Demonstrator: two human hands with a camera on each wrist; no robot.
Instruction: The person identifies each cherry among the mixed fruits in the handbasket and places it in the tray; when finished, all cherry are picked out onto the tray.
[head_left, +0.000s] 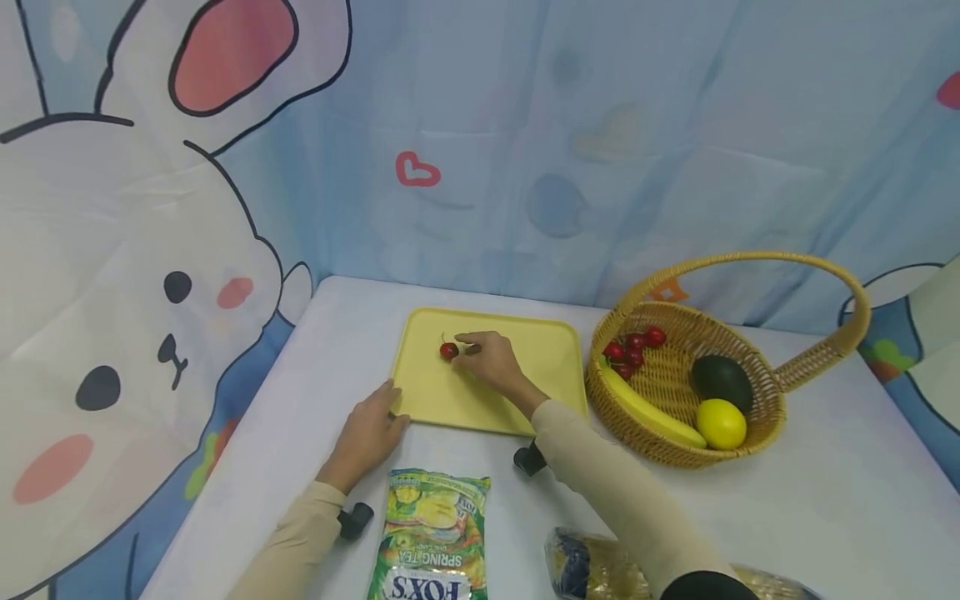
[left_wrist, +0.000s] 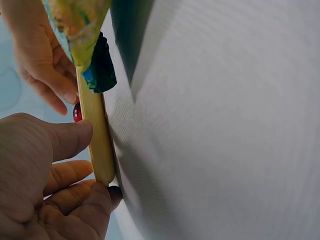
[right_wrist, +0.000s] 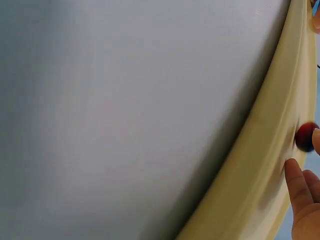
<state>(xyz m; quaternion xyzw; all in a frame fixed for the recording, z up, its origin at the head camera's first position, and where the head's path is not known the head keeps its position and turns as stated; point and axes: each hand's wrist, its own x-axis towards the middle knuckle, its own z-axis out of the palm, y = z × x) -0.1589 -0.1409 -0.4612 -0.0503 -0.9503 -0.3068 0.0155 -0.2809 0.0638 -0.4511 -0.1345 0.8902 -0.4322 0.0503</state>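
Note:
A yellow tray (head_left: 540, 354) lies on the white-covered table. One dark red cherry (head_left: 448, 351) with a thin stem sits on its left half. My right hand (head_left: 495, 360) reaches over the tray, fingertips right beside the cherry; the right wrist view has its thumb against the cherry (right_wrist: 306, 136) and the other fingers extended near the tray surface. At the tray's near left corner, my left hand (head_left: 371, 435) holds the edge. In the left wrist view, that hand's thumb (left_wrist: 75, 140) lies along the rim and its fingers bend around the corner.
Right of the tray stands a wicker basket (head_left: 622, 421) with a tall handle, holding several cherries (head_left: 633, 342), a banana (head_left: 648, 408), a lemon (head_left: 721, 423) and an avocado (head_left: 722, 382). A green candy bag (head_left: 435, 533) and a clear-wrapped package (head_left: 607, 567) lie in front.

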